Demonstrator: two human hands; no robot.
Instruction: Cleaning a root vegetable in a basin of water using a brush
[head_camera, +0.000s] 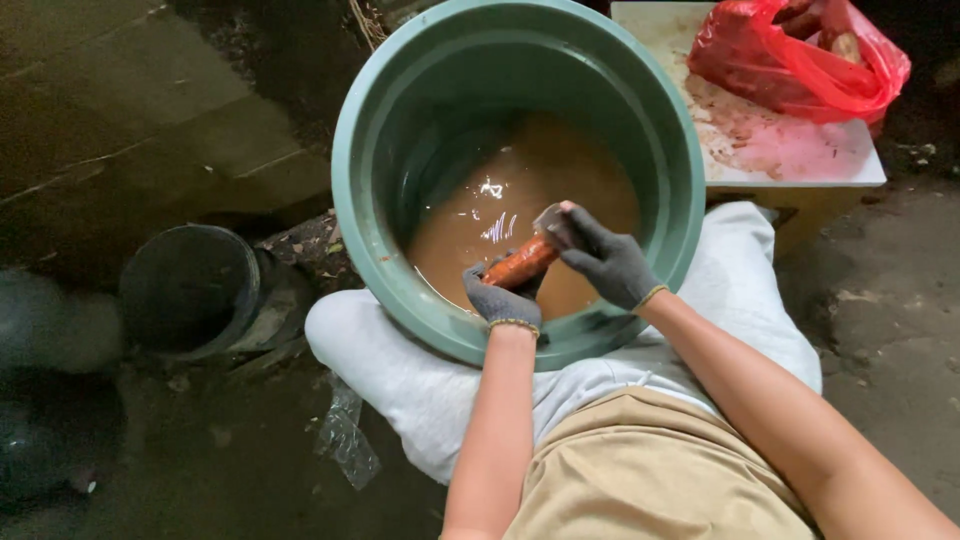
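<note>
A large green tub (360, 215) holds muddy brown water (470, 235). Both my hands wear dark grey knit gloves and hover over the water inside the tub. My left hand (503, 296) grips the lower end of an orange carrot (522, 263). My right hand (605, 258) is closed on a small grey scrubbing pad (552, 219) pressed against the carrot's upper end. My knees in white trousers (400, 375) flank the tub.
A white cutting board (790, 150) with reddish stains lies behind the tub at the right, with a red plastic bag (800, 55) of vegetables on it. A dark bucket (190, 290) lies on its side at the left. The concrete floor (130, 120) is wet and littered.
</note>
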